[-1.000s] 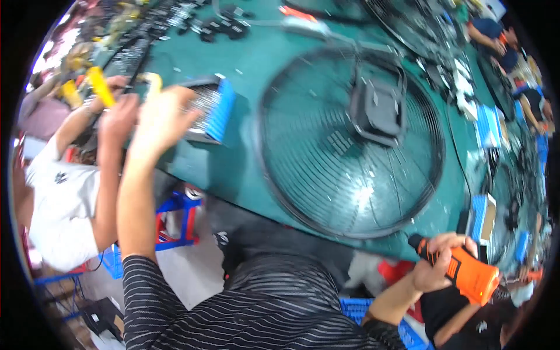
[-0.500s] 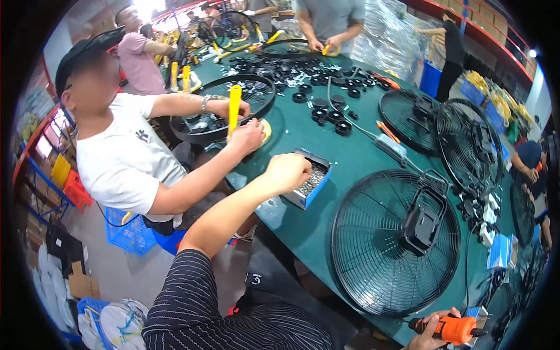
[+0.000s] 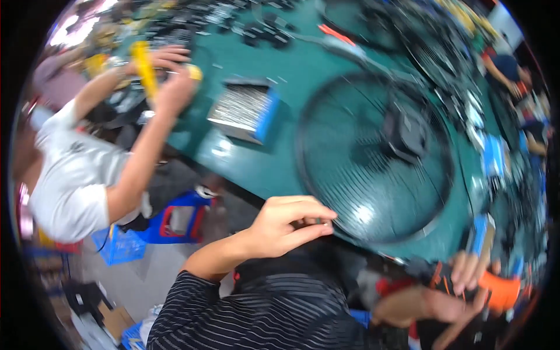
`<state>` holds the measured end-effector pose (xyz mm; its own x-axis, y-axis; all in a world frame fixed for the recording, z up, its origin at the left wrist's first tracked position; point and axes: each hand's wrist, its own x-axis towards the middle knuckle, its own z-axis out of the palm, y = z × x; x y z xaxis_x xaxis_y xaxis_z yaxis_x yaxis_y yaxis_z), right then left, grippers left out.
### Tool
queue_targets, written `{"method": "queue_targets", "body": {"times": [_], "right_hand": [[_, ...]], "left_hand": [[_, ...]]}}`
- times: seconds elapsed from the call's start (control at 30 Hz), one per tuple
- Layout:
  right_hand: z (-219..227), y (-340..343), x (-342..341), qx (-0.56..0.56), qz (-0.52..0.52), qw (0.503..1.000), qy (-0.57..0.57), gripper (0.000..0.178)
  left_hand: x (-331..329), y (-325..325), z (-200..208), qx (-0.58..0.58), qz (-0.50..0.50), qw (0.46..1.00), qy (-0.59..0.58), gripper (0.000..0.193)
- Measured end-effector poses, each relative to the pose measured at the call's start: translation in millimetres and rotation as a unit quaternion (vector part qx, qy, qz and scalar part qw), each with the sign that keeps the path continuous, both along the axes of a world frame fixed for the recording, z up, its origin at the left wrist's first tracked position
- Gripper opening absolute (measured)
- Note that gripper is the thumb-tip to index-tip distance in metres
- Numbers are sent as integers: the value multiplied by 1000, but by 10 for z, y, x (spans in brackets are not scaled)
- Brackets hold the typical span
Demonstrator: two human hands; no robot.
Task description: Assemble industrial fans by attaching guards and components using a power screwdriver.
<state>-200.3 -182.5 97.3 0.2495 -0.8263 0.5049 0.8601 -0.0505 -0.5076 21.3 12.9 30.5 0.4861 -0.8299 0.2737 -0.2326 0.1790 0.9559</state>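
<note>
My left hand [image 3: 291, 226] hovers just off the near left rim of a round black fan guard [image 3: 344, 192]. Thumb and forefinger are pinched together, with a tiny glint like a small screw between them. At the lower right, my right hand [image 3: 464, 274] wraps around an orange and black electric screwdriver [image 3: 499, 290]; motion smears it. The guard lies on the green table with a black bracket [image 3: 407, 131] on top. Beyond my left hand stands an open blue and white box [image 3: 239, 111] full of small silver screws.
On the left a co-worker in a white shirt [image 3: 79, 181] holds a yellow piece [image 3: 143, 67] at the table [image 3: 265, 166]. More guards [image 3: 364, 20] lie at the far right, with a pale cable box [image 3: 344, 48]. Small blue boxes [image 3: 493, 156] line the right edge.
My left hand has left the screw box and come back toward me, beside the fan guard. My view has swung down; the right hand still holds the screwdriver.
</note>
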Motion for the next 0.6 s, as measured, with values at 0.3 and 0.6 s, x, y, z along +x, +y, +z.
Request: {"method": "queue_targets", "body": {"times": [0.3,0.6], "right_hand": [[-1,322,413,-2,114,993,28,43],[-117,302,341,-13,114,993,37,43]], "left_hand": [[-313,21,-255,-76,-71,983,-153,39],[-365,-9,-241,-52,-95,977,-185,36]]}}
